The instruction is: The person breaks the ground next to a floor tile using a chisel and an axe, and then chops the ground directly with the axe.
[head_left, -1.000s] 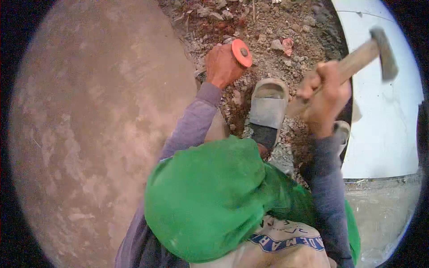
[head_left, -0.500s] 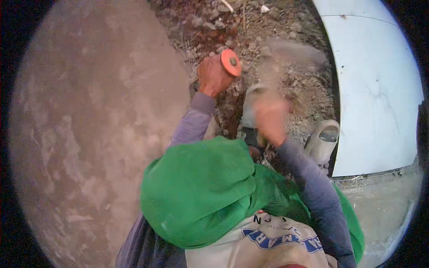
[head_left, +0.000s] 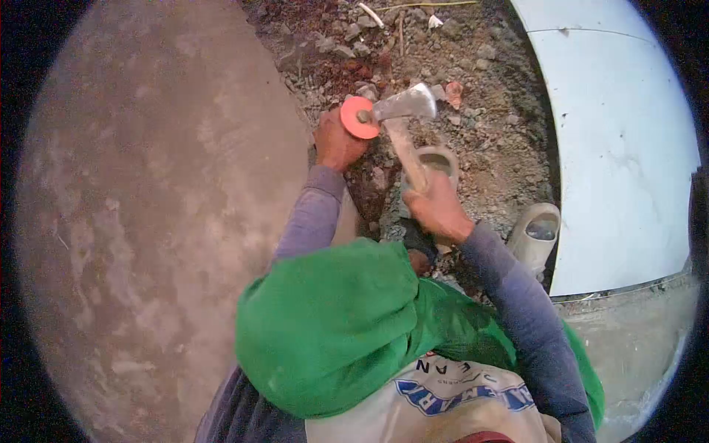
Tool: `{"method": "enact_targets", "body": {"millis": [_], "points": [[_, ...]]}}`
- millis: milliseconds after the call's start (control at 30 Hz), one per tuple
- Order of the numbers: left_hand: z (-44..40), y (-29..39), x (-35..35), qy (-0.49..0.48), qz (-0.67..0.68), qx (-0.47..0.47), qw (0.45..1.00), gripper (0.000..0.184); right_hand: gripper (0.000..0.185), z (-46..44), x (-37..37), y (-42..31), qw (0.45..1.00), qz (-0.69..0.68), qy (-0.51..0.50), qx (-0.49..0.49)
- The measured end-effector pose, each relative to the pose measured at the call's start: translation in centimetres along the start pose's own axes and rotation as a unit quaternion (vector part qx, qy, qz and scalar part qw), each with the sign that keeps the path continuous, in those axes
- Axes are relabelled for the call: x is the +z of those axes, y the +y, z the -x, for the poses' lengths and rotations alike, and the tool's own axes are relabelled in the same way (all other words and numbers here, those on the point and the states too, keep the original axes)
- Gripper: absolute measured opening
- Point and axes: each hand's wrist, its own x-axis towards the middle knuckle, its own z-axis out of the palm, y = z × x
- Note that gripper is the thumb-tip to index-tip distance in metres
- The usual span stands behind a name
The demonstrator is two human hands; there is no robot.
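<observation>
Bringing the hammer down: its head is now set at the held tool's metal end

A moment ago the hammer (head_left: 410, 104) was held up high on the right side. Now it has been swung across and brought down. Its head is seen right at the metal end (head_left: 362, 116) that pokes through the round orange guard (head_left: 354, 127). The two look as if they are touching, but a tiny gap cannot be ruled out. This seems to mean that a hit is being given, or has only just been given, to the tool under the guard.

The hammer's wooden handle is gripped by the right hand (head_left: 442, 209), with the fingers wrapped around it. The guarded tool is held by the left hand (head_left: 339, 144), which is closed just under the guard. Its grip has been kept the whole time. The lower part of that tool is hidden, so its tip cannot be told.

The guarded tool is held over the edge where the smooth floor (head_left: 170, 148) is met by the broken stones and dirt (head_left: 502, 140). A reddish chip (head_left: 453, 94) is seen near the hammer's head. The hammer's handle is held partly over the front slipper (head_left: 449, 156). Another slipper (head_left: 526, 240) is seen beside the big white sheet (head_left: 620, 133). In front of the body, green cloth (head_left: 325, 325) is bunched up.
</observation>
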Motion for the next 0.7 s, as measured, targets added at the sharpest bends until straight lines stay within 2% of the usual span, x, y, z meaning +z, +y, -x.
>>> {"method": "enact_targets", "body": {"millis": [100, 133, 233, 300, 333, 433, 500, 600, 700], "points": [[1.4, -1.4, 1.5, -0.016, -0.014, -0.007, 1.0, 0.029, 0.021, -0.8, -3.1, -2.1, 0.997, -0.072, 0.039, 0.019], [0.9, -1.2, 1.3, -0.072, 0.037, -0.006, 0.997, 0.029, 0.015, -1.9, -4.4, -2.8, 0.987, -0.14, 0.065, 0.039], [0.7, 0.6, 1.9, -0.083, 0.083, 0.035, 0.992, 0.028, 0.017, -2.9, -7.7, -4.5, 0.973, -0.17, 0.065, 0.141], [-0.4, 2.2, 2.8, -0.078, 0.007, 0.07, 0.994, 0.027, 0.017, -4.0, -8.0, -2.8, 0.983, -0.115, 0.112, 0.091], [0.0, 2.4, 2.7, -0.085, -0.034, 0.079, 0.993, 0.027, 0.017, -3.6, -7.6, -2.4, 0.983, -0.113, 0.11, 0.099], [-1.1, 2.5, 2.2, -0.111, -0.032, 0.1, 0.988, 0.028, 0.021, -3.1, -8.1, -4.1, 0.973, -0.141, 0.081, 0.166], [-2.3, 2.5, 1.7, -0.116, -0.049, 0.125, 0.984, 0.029, 0.022, -3.0, -7.8, -3.3, 0.978, -0.133, 0.075, 0.141], [-3.2, 0.2, 1.5, -0.066, 0.008, 0.155, 0.986, 0.03, 0.021, -2.9, -7.4, -3.0, 0.983, -0.124, 0.078, 0.108], [-3.3, -0.5, 0.8, -0.118, -0.064, 0.085, 0.987, 0.03, 0.021, -3.0, -7.1, -2.9, 0.984, -0.129, 0.088, 0.081]]}}
